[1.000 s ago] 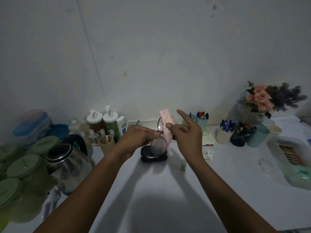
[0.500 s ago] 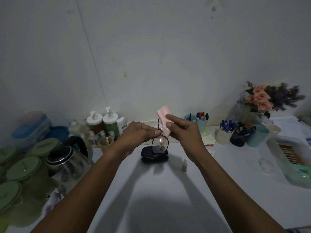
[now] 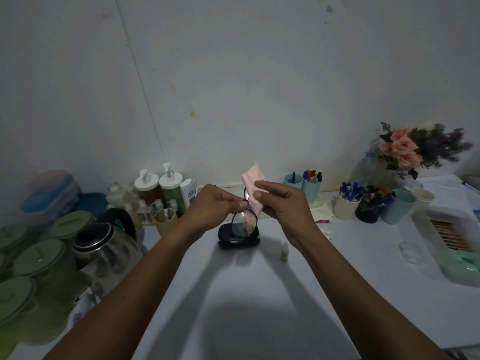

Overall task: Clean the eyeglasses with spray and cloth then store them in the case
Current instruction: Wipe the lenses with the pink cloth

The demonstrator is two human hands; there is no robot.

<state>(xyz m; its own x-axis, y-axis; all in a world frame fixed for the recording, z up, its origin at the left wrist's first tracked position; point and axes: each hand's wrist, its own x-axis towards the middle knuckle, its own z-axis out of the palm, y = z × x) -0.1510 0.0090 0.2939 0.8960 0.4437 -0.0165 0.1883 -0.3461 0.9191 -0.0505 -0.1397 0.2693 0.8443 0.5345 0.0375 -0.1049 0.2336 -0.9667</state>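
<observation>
- Eyeglasses, dark round-rimmed (image 3: 244,221), pinched in left hand (image 3: 215,206); right hand (image 3: 281,203) grips pink cloth (image 3: 253,189), wiping a lens.
- Black oval case (image 3: 239,236) waits unfilled on white worktop (image 3: 259,294).

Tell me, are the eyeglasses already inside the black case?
No, the eyeglasses are held up by both hands above the black case on the table.

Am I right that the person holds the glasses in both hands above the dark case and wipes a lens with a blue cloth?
Not quite: the cloth is pink, not blue, as the head view shows. The rest holds: the left hand and right hand hold the glasses above the dark case, wiping a lens.
</observation>
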